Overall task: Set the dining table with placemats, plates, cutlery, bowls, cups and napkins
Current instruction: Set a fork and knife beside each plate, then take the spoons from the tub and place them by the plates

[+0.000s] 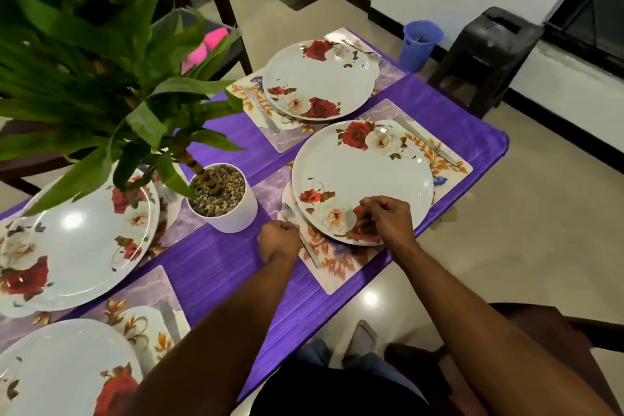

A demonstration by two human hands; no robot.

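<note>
Left hand [279, 240] fingers curled on fork [301, 236] handle, right hand [388, 218] fingers curled, touching rose plate [363, 176] rim

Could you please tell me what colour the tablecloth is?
Purple, with fine stripes; the tablecloth shows in the head view.

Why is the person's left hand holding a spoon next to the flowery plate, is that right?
Not quite. In the head view the left hand holds a fork, not a spoon; its prongs show beside the flowery plate. It does lie next to that plate, on the placemat.
</note>
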